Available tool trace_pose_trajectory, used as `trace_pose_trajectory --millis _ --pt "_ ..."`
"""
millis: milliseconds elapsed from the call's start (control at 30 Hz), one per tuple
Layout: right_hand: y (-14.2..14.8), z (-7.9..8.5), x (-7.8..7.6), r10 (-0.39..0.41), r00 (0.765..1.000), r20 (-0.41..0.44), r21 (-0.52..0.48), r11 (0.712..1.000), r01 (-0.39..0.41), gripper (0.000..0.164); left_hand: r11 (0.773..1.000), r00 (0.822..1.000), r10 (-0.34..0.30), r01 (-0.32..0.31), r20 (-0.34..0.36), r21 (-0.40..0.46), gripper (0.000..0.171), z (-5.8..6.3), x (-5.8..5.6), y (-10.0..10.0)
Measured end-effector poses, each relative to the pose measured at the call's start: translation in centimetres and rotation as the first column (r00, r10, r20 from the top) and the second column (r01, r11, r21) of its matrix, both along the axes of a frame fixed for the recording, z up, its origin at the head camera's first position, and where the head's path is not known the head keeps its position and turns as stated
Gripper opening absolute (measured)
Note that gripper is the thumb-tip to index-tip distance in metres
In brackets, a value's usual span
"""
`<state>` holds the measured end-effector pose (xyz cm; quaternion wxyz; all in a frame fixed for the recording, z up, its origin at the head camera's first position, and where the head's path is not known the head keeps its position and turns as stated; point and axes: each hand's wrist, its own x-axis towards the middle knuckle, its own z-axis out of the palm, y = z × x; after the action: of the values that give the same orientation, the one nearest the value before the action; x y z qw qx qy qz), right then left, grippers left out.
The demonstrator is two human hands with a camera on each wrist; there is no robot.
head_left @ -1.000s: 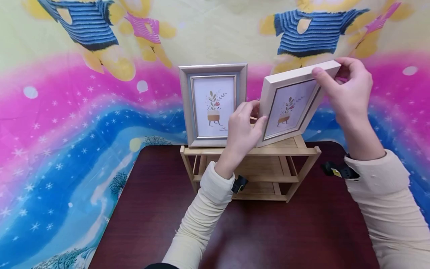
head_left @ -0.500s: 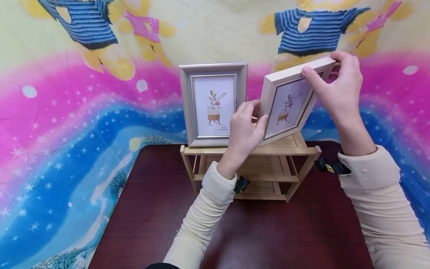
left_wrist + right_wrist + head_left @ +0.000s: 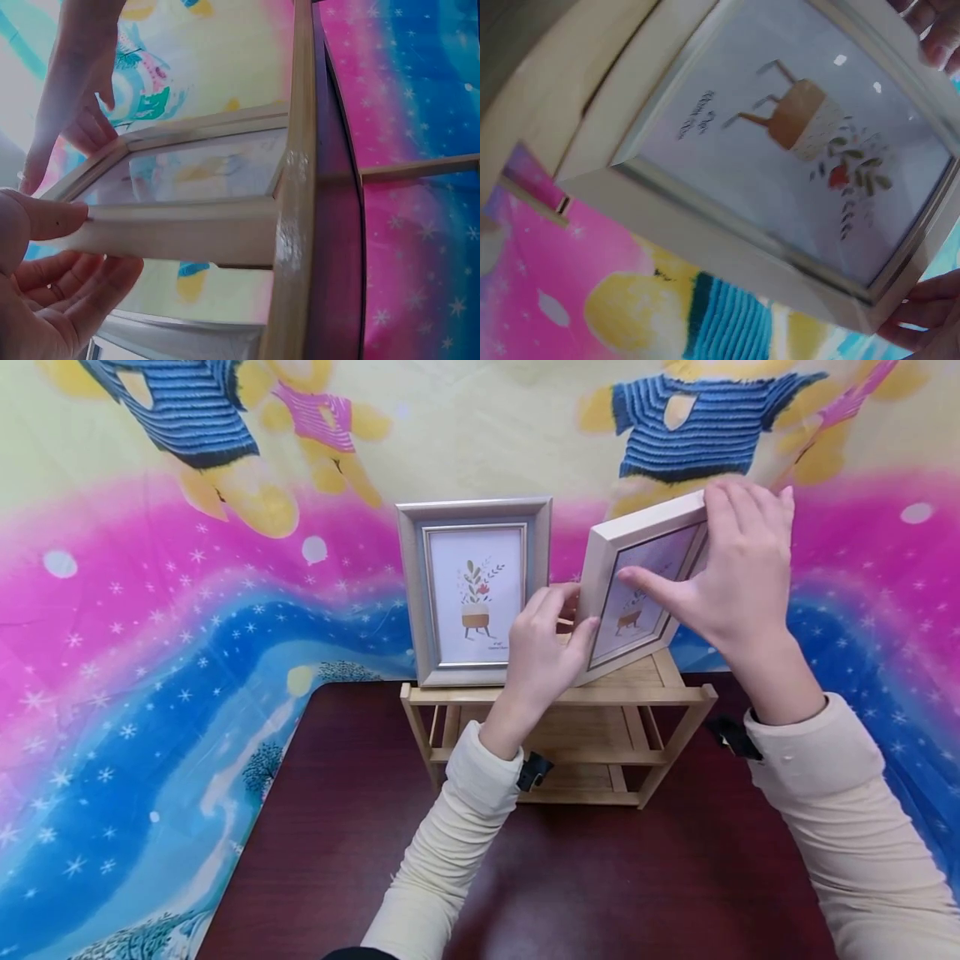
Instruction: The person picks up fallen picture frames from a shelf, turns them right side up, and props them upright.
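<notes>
The right picture frame (image 3: 628, 620) stands roughly upright lengthwise, the left hand (image 3: 547, 642) pinching its near left edge, the right hand (image 3: 741, 572) straight-fingered at its far top corner

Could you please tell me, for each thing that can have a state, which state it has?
Wooden rack, standing on the table
Grey frame, standing upright on the rack
Cream frame, held, turned at an angle
Left hand, pinching the cream frame's side edge
Right hand, fingers at that frame's top corner, thumb spread
</notes>
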<state>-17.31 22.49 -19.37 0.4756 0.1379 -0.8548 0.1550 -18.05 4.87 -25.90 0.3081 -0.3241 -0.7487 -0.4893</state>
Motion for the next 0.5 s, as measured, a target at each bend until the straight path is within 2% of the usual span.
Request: trace_pose_trajectory --millis 167,367,500 --pt "-0.8 -0.3 0.5 -0.066 0.995 0.076 0.061 0.996 0.061 0.121 0.999 0.998 -0.050 0.050 -0.025 -0.002 0.032 -0.4 -0.3 -0.3" --pt "-1.6 -0.8 0.6 -0.067 0.968 0.242 -0.009 0.997 0.071 0.132 0.997 0.996 -0.076 0.076 -0.055 -0.011 0.035 -0.7 -0.5 -0.4" --pt "-1.7 -1.1 0.3 -0.040 0.963 0.267 -0.045 0.998 0.054 0.130 0.996 0.991 -0.088 0.089 -0.097 0.004 0.033 -0.9 -0.7 -0.3"
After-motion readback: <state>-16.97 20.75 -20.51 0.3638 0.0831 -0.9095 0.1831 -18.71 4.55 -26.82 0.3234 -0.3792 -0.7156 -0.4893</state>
